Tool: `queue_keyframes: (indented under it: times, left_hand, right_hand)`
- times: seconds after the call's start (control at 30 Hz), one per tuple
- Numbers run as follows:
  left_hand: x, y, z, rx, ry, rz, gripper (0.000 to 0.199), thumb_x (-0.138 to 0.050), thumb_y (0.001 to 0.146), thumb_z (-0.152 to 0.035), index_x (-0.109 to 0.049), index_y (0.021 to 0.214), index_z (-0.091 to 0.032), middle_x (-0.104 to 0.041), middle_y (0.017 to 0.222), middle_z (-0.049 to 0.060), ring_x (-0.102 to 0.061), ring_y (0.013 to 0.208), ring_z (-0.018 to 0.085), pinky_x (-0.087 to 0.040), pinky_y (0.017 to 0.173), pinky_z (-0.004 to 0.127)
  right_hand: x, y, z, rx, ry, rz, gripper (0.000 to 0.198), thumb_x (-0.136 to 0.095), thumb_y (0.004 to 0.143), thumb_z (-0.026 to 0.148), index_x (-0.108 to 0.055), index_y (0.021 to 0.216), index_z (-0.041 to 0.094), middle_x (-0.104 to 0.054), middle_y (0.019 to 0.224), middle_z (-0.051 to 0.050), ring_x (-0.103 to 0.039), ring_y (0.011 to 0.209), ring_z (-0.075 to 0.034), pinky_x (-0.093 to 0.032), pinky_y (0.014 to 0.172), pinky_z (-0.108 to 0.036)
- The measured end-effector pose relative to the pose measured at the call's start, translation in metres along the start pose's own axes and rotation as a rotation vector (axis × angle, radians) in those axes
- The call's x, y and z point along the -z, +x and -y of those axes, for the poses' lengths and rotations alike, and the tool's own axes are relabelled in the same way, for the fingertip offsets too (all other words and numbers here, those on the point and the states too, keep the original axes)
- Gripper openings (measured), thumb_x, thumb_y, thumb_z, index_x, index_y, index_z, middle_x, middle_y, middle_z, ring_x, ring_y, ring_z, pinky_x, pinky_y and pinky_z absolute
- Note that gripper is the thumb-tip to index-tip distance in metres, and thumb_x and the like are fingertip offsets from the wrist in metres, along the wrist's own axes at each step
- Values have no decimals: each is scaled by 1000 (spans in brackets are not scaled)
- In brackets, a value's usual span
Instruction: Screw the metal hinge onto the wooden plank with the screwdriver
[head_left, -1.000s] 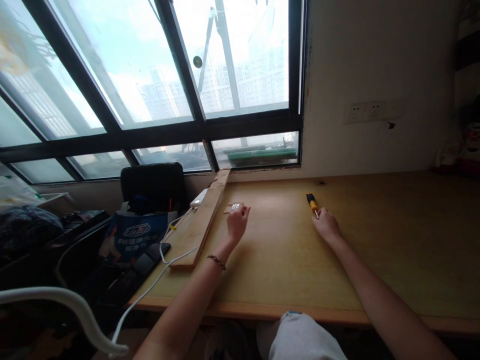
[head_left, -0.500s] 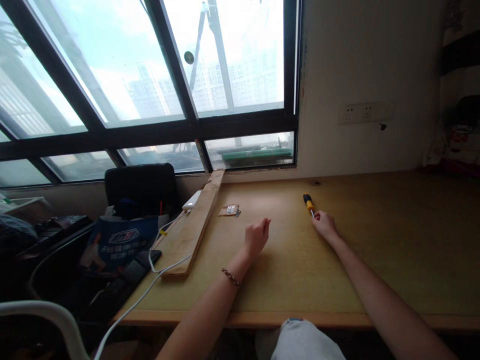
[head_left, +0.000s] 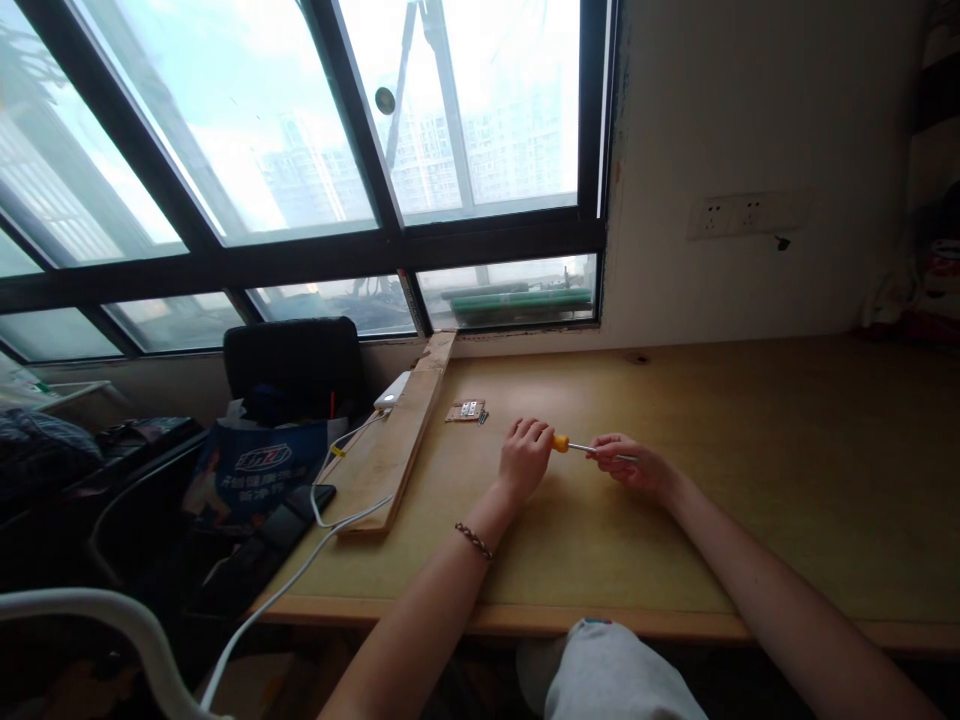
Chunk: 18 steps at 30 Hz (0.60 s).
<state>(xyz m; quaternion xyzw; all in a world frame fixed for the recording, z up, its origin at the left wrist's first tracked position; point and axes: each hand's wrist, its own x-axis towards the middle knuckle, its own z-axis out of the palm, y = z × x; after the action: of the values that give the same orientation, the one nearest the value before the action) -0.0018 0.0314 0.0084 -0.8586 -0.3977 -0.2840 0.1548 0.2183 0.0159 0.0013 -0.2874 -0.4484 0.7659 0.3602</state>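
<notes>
A screwdriver point(head_left: 561, 443) with a yellow handle and a metal shaft lies crosswise between my hands, just above the table. My left hand point(head_left: 525, 458) is closed round its handle, hiding most of it. On the shaft, towards the tip, the fingers of my right hand point(head_left: 634, 465) are closed. Beyond my left hand, a small piece with white parts on a brown backing point(head_left: 466, 410) rests on the table, and a few thin dark screws point(head_left: 483, 417) lie against its right side.
A long wooden board point(head_left: 401, 445) runs along the left edge of the table point(head_left: 750, 480). A white device point(head_left: 391, 390) and a white cable point(head_left: 259, 610) are beside it. A black chair point(head_left: 292, 360) with a blue bag point(head_left: 259, 470) stands left, under the window.
The screwdriver has swung from pointing away to lying crosswise, coming nearer to me. My left hand has closed round its handle. My right hand still holds the shaft.
</notes>
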Motion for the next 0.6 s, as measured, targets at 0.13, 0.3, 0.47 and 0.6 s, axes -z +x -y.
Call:
queue_keyframes:
  times: [0.13, 0.3, 0.47, 0.6]
  left_hand:
    - [-1, -1, 1, 19, -7, 52, 16, -45, 86, -26, -57, 95, -21, -60, 97, 7, -54, 89, 18, -42, 81, 32]
    - [-3, 0, 4, 21, -99, 56, 23, -49, 83, -24, -55, 105, -21, -56, 102, 6, -54, 89, 15, -43, 77, 26]
    - [0, -2, 1, 101, -101, 101, 19, -47, 83, -33, -60, 93, -22, -59, 88, 5, -55, 78, 14, -42, 70, 23]
    - [2, -1, 3, 372, -48, 85, 26, -47, 81, -37, -59, 97, -20, -62, 87, 6, -57, 80, 17, -41, 68, 25]
  right_hand:
    - [-1, -2, 0, -9, 44, 43, 13, -62, 68, 19, -63, 76, 9, -33, 49, 8, -13, 39, 1, -14, 33, -11]
    - [5, -3, 1, 13, 144, 17, 8, -59, 66, 17, -59, 70, 11, -38, 52, 6, -15, 39, -1, -12, 31, -12]
    - [10, -1, 2, 101, 188, -132, 26, -56, 73, 38, -60, 67, 14, -38, 50, 5, -14, 38, -3, -12, 31, -14]
    - [17, 1, 4, 235, 160, -290, 31, -55, 75, 44, -61, 67, 15, -36, 48, 6, -15, 36, -3, -12, 31, -16]
